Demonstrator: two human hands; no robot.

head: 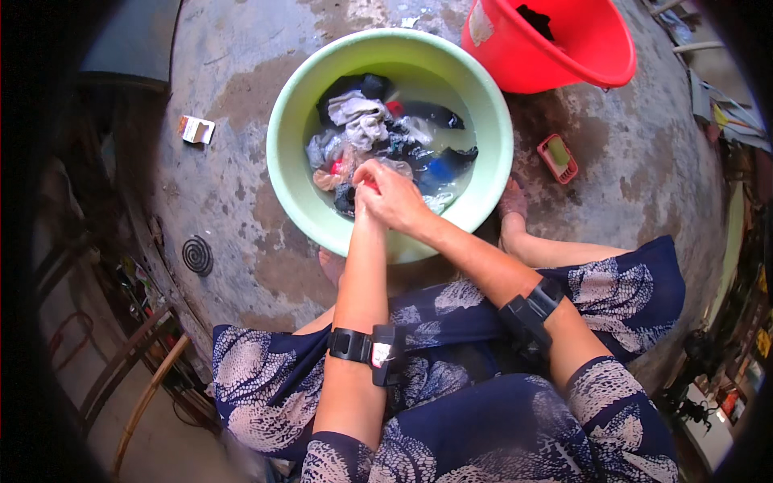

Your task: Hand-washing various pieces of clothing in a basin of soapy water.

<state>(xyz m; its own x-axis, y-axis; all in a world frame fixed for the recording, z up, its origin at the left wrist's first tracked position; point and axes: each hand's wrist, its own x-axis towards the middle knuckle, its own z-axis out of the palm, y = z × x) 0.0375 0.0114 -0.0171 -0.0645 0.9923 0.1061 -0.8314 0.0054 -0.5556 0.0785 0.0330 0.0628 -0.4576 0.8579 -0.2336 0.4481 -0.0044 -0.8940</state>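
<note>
A round light-green plastic basin stands on the floor in front of me, holding water and wet clothes. Over its near side my two hands meet. My right hand lies across my left hand, and a bit of red cloth shows between the fingers. Most of my left hand is hidden behind the right. Beyond them lie a light grey wet cloth, dark cloths and a blue piece, partly under water.
A red plastic bucket with something dark inside stands at the basin's upper right. A pink soap dish with green soap lies right. On the left are a small open box and a dark coil. My feet flank the basin.
</note>
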